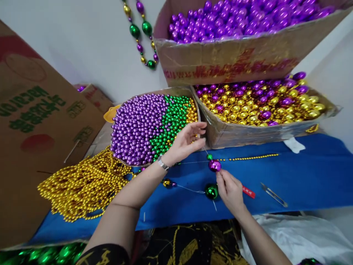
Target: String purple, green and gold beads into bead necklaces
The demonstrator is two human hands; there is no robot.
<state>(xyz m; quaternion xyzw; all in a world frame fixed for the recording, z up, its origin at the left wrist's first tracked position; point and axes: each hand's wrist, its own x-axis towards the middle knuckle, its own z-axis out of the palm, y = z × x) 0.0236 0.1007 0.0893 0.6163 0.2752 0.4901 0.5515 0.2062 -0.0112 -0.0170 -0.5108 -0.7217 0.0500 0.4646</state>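
Pinching a large purple bead, right hand fingers closed beneath it; left hand nips the thread above.

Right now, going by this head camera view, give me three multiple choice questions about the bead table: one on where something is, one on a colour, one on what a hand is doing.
1. Where does the loose heap of gold bead strands lie?
A. on the left end of the blue table cover
B. inside the top cardboard box
C. on the person's lap

2. What colour is the large oval bead at the right hand fingertips?
A. gold
B. purple
C. red

3. What is the left hand doing?
A. gripping the metal snips
B. resting flat on the cover
C. raised in front of the cardboard box of purple and green beads, fingers pinching a thin thread

Answers: 1 A, the heap sprawls over the cover's left end. 2 B, it shines purple. 3 C, the thread runs up to its fingertips.
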